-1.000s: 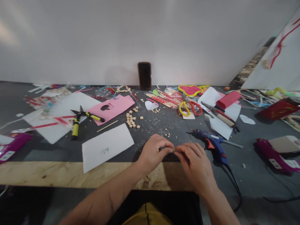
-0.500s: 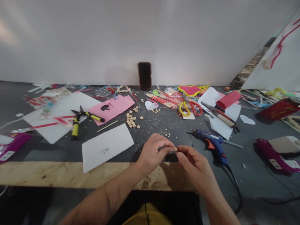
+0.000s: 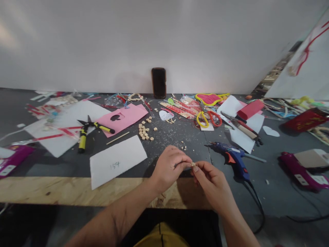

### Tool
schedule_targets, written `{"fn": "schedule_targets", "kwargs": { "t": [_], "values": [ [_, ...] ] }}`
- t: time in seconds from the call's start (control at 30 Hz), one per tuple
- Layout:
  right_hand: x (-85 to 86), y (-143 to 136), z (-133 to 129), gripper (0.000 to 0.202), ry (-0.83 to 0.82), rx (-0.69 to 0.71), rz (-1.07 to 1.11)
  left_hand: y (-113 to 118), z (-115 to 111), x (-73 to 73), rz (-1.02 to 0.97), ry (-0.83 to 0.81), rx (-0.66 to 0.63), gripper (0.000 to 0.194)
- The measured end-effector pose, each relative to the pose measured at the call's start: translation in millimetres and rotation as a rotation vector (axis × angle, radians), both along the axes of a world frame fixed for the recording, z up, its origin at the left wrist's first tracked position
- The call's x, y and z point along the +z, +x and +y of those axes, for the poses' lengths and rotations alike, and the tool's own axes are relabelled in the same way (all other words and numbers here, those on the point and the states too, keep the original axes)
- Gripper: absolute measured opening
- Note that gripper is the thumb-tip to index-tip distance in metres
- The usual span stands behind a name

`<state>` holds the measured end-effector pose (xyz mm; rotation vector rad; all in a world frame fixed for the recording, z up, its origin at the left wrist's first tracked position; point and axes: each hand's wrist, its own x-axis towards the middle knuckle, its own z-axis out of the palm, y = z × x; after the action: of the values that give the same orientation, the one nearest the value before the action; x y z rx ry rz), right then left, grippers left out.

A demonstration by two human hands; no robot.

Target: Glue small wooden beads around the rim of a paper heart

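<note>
tiny wooden piece [image 3: 193,164] is pinched between the two hands, near the front edge of the table [image 3: 275,202], maybe so it is close and easy to see. from the left, yellow and black snips [image 3: 82,137] lie open, out of the way. white card [image 3: 118,166] lies flat with its writing up. small wood lumps [image 3: 144,132] sit in a pile past the card, maybe to be easy to reach. the left hand [image 3: 166,169] slants in from the front, back up, finger and thumb tips closed on the piece. the right hand [image 3: 214,187] slants in too, thumb on top, tips closed on its other side. blue glue gun [image 3: 239,161] lies just beside that hand, maybe to be easy to grab.
</note>
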<state>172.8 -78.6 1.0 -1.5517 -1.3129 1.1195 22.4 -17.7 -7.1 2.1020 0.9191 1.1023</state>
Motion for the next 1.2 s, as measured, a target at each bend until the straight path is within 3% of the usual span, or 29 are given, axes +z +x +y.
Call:
{"fn": "schedule_targets", "kwargs": {
  "t": [0.57, 1.2],
  "values": [
    [0.4, -0.8, 2.9, 0.022, 0.007, 0.002, -0.029, -0.9, -0.4, 0.9, 0.015, 0.005, 0.017, 0.014],
    [4.3, 1.0, 1.9, 0.022, 0.019, -0.001, 0.048, -0.6, -0.5, -1.5, -0.050, -0.137, -0.051, 0.011]
  ]
}}
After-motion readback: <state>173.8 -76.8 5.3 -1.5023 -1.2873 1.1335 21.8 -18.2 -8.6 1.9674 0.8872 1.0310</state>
